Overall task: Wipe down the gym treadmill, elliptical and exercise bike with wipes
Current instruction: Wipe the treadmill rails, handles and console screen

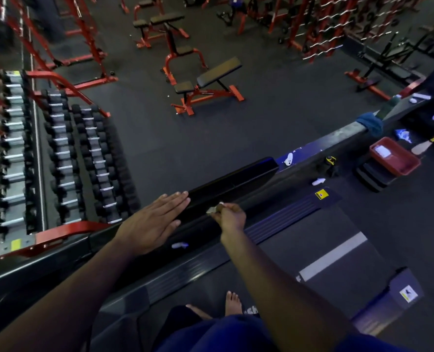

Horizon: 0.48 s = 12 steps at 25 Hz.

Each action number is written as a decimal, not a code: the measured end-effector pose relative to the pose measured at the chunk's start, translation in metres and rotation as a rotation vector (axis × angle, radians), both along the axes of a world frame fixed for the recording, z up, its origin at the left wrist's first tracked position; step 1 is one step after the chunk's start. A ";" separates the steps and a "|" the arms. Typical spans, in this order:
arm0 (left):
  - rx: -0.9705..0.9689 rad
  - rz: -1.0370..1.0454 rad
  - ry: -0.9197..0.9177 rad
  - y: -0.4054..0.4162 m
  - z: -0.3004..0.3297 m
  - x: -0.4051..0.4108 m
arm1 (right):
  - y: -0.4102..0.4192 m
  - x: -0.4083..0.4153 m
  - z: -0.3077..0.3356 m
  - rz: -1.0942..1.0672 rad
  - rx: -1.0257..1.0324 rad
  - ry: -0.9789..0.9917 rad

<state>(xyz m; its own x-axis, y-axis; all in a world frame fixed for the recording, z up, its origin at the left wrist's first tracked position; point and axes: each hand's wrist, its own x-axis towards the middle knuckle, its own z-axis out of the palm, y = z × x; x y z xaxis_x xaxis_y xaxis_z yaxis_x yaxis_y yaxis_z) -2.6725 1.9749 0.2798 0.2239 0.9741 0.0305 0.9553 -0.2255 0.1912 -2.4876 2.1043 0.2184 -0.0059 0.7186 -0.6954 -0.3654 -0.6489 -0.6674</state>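
Observation:
I stand barefoot on a treadmill belt with a white stripe across it. Its black side handrail runs diagonally from lower left to upper right. My left hand lies flat with straight fingers on the rail's near end. My right hand grips a small crumpled pale wipe and holds it against the rail just right of my left fingertips. The ribbed side step lies below the rail.
A dumbbell rack stands at left beyond the rail. Red benches sit on the dark floor ahead. At right are a red tray on black steps, a blue cloth on a ledge and scattered white scraps.

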 end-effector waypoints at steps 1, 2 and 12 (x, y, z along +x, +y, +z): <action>0.005 -0.006 -0.001 0.000 -0.001 0.000 | 0.010 0.011 0.006 -0.005 0.011 -0.018; 0.014 -0.010 0.001 0.000 -0.002 0.000 | 0.026 0.025 0.013 -0.039 0.042 -0.049; 0.024 0.004 -0.017 0.002 -0.006 -0.002 | 0.075 0.063 0.060 -0.087 0.379 -0.350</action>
<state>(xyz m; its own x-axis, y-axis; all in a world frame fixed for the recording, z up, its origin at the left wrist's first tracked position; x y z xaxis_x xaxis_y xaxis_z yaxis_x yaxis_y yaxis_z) -2.6747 1.9764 0.2739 0.2188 0.9741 0.0573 0.9529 -0.2260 0.2024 -2.4249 2.1788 0.2786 0.2515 0.9076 -0.3360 -0.1204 -0.3152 -0.9414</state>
